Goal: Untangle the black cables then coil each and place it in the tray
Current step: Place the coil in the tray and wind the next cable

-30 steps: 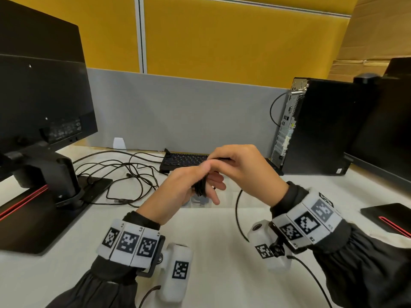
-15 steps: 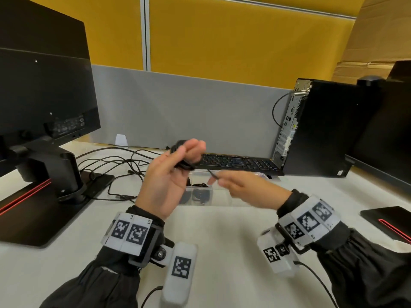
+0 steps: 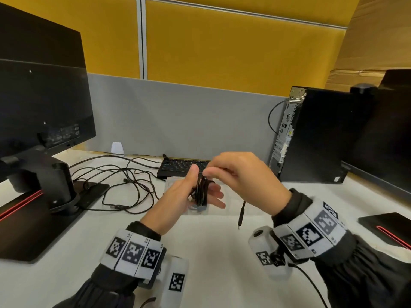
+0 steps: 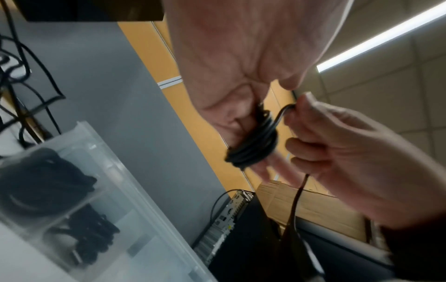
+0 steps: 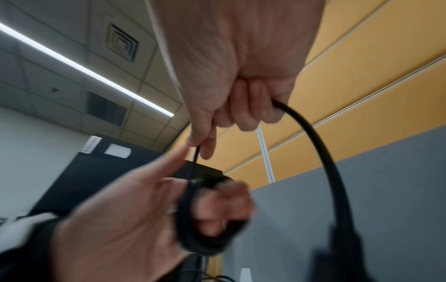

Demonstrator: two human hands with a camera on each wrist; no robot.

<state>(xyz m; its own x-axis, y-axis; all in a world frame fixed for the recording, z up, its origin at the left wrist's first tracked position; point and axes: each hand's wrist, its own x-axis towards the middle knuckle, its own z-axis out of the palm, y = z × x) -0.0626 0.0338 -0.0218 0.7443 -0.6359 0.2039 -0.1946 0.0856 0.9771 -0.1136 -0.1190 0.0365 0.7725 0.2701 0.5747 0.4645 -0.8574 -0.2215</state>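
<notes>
From the left wrist, the left hand [image 4: 231, 63] filled the upper middle of the picture, its fingers wrapped by a tight coil of black cable [image 4: 253, 145]. The right hand [image 4: 357, 158] sat just beside it on the right, thumb and fingers pinching the strand where it left the coil, and the loose end of the cable hung down below that hand. At lower left stood a clear plastic tray [image 4: 135, 209] holding dark coiled cables [image 4: 46, 183] in two of its compartments. Loose black wires [image 4: 26, 63] lay at far left. A black computer tower [image 4: 243, 234] stood behind, beside a grey and yellow partition [image 4: 120, 106].
</notes>
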